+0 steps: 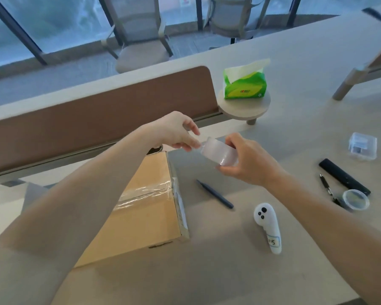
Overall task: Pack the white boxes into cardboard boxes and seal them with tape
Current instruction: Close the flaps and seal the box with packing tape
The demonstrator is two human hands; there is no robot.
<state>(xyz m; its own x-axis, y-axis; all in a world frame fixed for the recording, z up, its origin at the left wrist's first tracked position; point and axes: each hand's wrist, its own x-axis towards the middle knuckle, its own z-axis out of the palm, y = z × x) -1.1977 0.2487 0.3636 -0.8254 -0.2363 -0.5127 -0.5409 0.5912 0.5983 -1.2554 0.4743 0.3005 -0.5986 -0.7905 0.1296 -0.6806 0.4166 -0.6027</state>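
My right grip (249, 159) is clasping the tape roll (218, 153), left grip (176, 130) pinching its free end. Below them the cardboard box (145, 219) is lying closed, one strip (145, 192) across its seam; I'm judging more sealing remains.

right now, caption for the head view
Right hand grips a clear tape roll, left hand pinches its end, beside a taped cardboard box.

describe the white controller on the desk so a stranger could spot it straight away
Start at the taped cardboard box on the grey desk and look right, past the dark pen. The white controller lies there alone, nearer the camera than the pen. It alone is wand-shaped, with black buttons on its rounded head and a handwritten label on its handle.
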